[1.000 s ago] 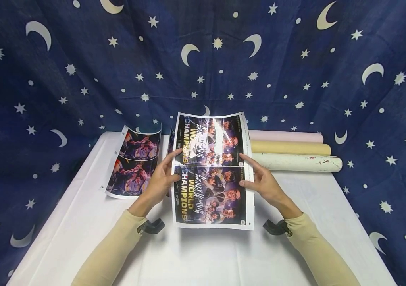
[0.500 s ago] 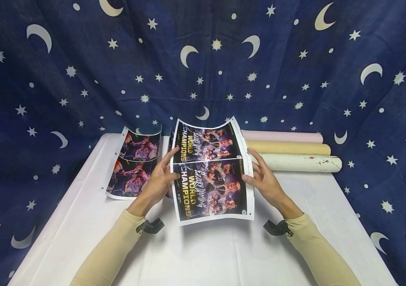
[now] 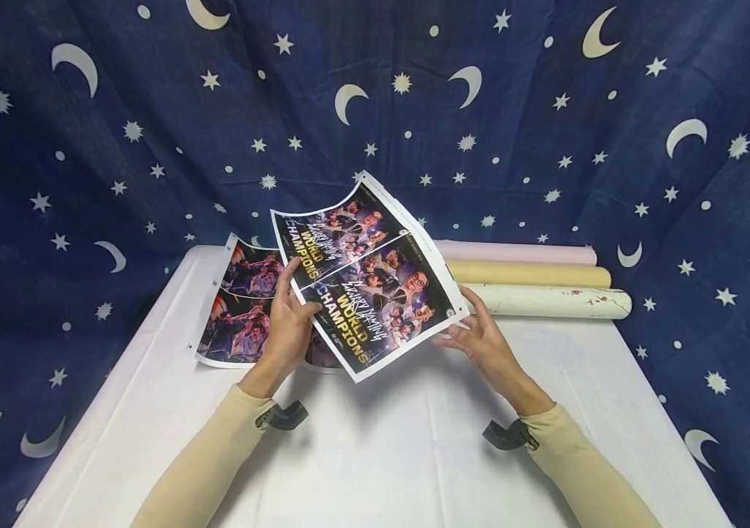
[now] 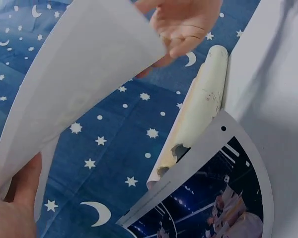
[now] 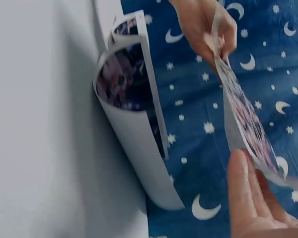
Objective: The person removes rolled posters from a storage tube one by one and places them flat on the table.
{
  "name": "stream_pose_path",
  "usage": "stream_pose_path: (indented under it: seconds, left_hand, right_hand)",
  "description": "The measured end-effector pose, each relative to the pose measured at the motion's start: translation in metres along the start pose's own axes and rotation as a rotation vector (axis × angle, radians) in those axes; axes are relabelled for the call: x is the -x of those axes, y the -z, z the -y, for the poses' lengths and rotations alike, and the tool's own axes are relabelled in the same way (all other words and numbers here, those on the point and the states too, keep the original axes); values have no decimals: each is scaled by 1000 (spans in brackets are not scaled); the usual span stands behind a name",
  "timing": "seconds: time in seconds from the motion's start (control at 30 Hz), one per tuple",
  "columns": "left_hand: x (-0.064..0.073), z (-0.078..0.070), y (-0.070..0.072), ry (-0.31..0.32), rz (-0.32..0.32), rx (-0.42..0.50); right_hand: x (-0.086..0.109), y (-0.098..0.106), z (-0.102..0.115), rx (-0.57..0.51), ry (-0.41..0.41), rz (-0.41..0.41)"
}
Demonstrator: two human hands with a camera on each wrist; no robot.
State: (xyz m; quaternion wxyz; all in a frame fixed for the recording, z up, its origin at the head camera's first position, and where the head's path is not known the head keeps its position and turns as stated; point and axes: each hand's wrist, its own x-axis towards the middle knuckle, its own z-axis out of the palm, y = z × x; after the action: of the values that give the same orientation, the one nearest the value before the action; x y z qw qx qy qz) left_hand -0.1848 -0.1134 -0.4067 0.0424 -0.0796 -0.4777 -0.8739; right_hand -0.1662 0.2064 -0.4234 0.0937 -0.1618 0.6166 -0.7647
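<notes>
A glossy printed poster sheet [image 3: 388,293] with "WORLD CHAMPIONS" lettering and two repeated group pictures is held above the table, tilted. My left hand [image 3: 285,334] pinches its left edge, thumb on the printed face and fingers behind. My right hand [image 3: 490,356] is at the lower right corner, its fingers extended around the corner without a curl. The left wrist view shows the sheet's plain white back [image 4: 79,74]. In the right wrist view the sheet is nearly edge-on, just beyond the right fingertips [image 5: 238,163].
Behind the left hand lies a curling poster sheet [image 3: 243,326] with two stage pictures. Another printed sheet [image 3: 323,357] is mostly hidden under the held one. Pink [image 3: 520,253], yellow [image 3: 533,275] and floral white rolls [image 3: 553,301] lie at the back right of the white-covered table [image 3: 375,469].
The poster sheet has turned counterclockwise and moved up and left. My right hand has gone from gripping its right edge to loose fingers at its corner; the left hand keeps its pinch.
</notes>
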Motion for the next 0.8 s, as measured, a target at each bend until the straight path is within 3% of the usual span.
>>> stream_pose_path:
  seconds: [0.13, 0.23, 0.4, 0.57, 0.8]
  left_hand:
    - [1, 4, -7, -40, -32, 16]
    - [3, 7, -12, -51, -17, -18]
    - [5, 7, -14, -25, 6, -17]
    - [1, 1, -4, 5, 18, 46]
    - [-3, -8, 13, -6, -12, 16]
  right_hand:
    - [-1, -11, -7, 64, -70, 2]
    - [-2, -19, -11, 91, -85, -63]
    - [0, -21, -6, 6, 3, -187]
    - [8, -12, 5, -49, 99, -192]
    - [19, 10, 17, -50, 140, -190]
